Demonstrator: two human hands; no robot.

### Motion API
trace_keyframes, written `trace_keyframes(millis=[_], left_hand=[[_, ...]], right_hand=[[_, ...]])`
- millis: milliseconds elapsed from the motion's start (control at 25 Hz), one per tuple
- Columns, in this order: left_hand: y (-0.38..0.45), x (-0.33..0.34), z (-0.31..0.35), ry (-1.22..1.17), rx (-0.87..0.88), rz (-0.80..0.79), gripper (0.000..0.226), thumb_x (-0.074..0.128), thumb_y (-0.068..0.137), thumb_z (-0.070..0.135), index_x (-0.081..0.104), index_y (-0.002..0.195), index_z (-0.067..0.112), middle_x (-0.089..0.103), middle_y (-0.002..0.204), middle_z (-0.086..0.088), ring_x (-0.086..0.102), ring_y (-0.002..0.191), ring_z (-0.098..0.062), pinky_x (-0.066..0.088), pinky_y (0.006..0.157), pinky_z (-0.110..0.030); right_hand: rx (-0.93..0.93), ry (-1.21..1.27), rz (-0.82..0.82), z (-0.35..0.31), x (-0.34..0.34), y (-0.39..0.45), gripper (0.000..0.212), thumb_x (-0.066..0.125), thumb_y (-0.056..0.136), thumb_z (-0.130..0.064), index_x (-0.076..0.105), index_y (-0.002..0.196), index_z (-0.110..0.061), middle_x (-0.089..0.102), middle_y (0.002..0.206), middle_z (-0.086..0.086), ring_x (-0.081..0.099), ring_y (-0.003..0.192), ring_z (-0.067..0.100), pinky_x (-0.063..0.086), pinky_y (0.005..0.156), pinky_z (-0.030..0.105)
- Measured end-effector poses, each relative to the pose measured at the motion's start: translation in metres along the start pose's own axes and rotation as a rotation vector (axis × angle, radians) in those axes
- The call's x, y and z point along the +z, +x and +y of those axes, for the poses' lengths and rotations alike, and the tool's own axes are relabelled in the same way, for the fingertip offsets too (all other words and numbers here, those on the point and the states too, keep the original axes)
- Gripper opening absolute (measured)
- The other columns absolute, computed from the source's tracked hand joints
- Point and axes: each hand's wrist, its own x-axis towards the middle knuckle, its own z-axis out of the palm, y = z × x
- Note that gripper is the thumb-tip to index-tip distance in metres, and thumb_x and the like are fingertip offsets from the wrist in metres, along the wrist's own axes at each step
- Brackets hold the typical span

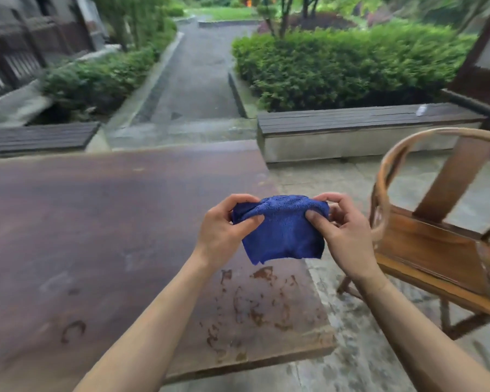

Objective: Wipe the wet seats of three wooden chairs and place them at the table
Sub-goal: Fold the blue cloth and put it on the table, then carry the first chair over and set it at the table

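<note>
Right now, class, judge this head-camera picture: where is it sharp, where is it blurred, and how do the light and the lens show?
Head view: the blue cloth, left hand and right hand are sharpest; the wooden chair and hedges smear with motion blur; the light is soft and flat, with no hard shadows; the wide lens bows the table edge and benches.

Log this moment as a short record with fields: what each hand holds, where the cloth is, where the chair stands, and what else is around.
left hand: pinches the left end of the blue cloth
right hand: pinches the right end
cloth: held up over the table near its right edge
chair: one in view, right of the table, on the wet paving
behind: two benches, hedges, a path
</note>
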Motion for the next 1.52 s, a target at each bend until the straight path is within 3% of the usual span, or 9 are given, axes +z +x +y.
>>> trace_keyframes(millis=[80, 320, 560, 760, 920, 1040, 1240, 1400, 1520], left_hand=[[-0.012, -0.013, -0.006, 0.02, -0.037, 0.045, 0.029, 0.077, 0.083, 0.002, 0.072, 0.099, 0.026, 0.075, 0.096, 0.012, 0.07, 0.089, -0.009, 0.057, 0.08, -0.024], [-0.039, -0.031, -0.038, 0.05, -0.153, 0.103, 0.028, 0.077, 0.084, 0.005, 0.072, 0.1, 0.026, 0.075, 0.1, 0.009, 0.07, 0.094, -0.015, 0.058, 0.085, -0.032], [-0.07, -0.01, -0.105, 0.076, -0.36, 0.062, 0.027, 0.077, 0.082, 0.008, 0.072, 0.1, 0.028, 0.075, 0.099, 0.01, 0.07, 0.098, -0.014, 0.057, 0.088, -0.033], [-0.099, 0.011, -0.184, 0.101, -0.576, 0.023, 0.026, 0.076, 0.079, 0.01, 0.073, 0.096, 0.029, 0.075, 0.094, 0.009, 0.069, 0.089, -0.011, 0.057, 0.084, -0.033], [-0.092, 0.019, -0.245, 0.19, -0.625, -0.018, 0.024, 0.076, 0.07, 0.026, 0.071, 0.089, 0.039, 0.074, 0.089, 0.014, 0.066, 0.084, -0.008, 0.056, 0.088, -0.037], [-0.081, 0.022, -0.281, 0.267, -0.595, -0.007, 0.023, 0.074, 0.071, 0.03, 0.069, 0.092, 0.038, 0.073, 0.094, 0.012, 0.066, 0.088, -0.008, 0.055, 0.092, -0.039], [-0.076, 0.02, -0.308, 0.731, -0.393, -0.131, 0.023, 0.067, 0.088, 0.037, 0.066, 0.112, 0.036, 0.063, 0.109, 0.01, 0.058, 0.107, -0.014, 0.051, 0.086, -0.038], [-0.078, 0.016, -0.301, 0.775, -0.326, -0.098, 0.03, 0.066, 0.091, 0.039, 0.064, 0.12, 0.032, 0.057, 0.119, 0.009, 0.05, 0.114, -0.016, 0.052, 0.084, -0.038], [-0.062, 0.006, -0.264, 0.766, -0.188, -0.025, 0.034, 0.065, 0.088, 0.042, 0.066, 0.118, 0.026, 0.058, 0.119, 0.005, 0.055, 0.109, -0.02, 0.053, 0.084, -0.039]], right_hand=[[0.009, 0.003, -0.054, 0.008, 0.016, -0.005, 0.033, 0.074, 0.088, -0.011, 0.065, 0.093, -0.042, 0.066, 0.081, 0.023, 0.057, 0.067, 0.033, 0.052, 0.067, 0.046], [0.095, 0.002, -0.144, 0.037, 0.043, -0.018, 0.029, 0.074, 0.087, -0.016, 0.064, 0.095, -0.043, 0.069, 0.082, 0.019, 0.063, 0.075, 0.039, 0.054, 0.071, 0.045], [0.28, -0.04, -0.187, 0.105, 0.045, -0.054, 0.026, 0.072, 0.089, -0.014, 0.065, 0.095, -0.038, 0.07, 0.079, 0.013, 0.064, 0.076, 0.034, 0.054, 0.073, 0.046], [0.489, -0.114, -0.233, 0.189, 0.054, -0.087, 0.024, 0.073, 0.087, -0.015, 0.065, 0.094, -0.037, 0.071, 0.076, 0.005, 0.062, 0.071, 0.019, 0.055, 0.074, 0.048], [0.545, -0.202, -0.252, 0.248, 0.073, -0.082, 0.025, 0.075, 0.082, -0.016, 0.065, 0.09, -0.036, 0.071, 0.079, -0.001, 0.063, 0.072, 0.013, 0.055, 0.075, 0.037], [0.494, -0.275, -0.272, 0.277, 0.088, -0.068, 0.024, 0.076, 0.083, -0.017, 0.062, 0.093, -0.035, 0.068, 0.079, -0.007, 0.061, 0.072, 0.01, 0.05, 0.078, 0.03], [0.38, -0.529, -0.345, 0.3, 0.1, -0.066, 0.023, 0.069, 0.088, -0.029, 0.062, 0.109, -0.035, 0.066, 0.092, -0.012, 0.066, 0.09, 0.02, 0.053, 0.084, 0.037], [0.29, -0.596, -0.354, 0.294, 0.098, -0.067, 0.036, 0.068, 0.09, -0.029, 0.06, 0.124, -0.03, 0.061, 0.118, 0.001, 0.059, 0.11, 0.026, 0.048, 0.092, 0.038], [0.163, -0.564, -0.314, 0.262, 0.089, -0.048, 0.037, 0.069, 0.09, -0.03, 0.061, 0.125, -0.026, 0.061, 0.122, 0.002, 0.056, 0.112, 0.029, 0.044, 0.096, 0.037]])
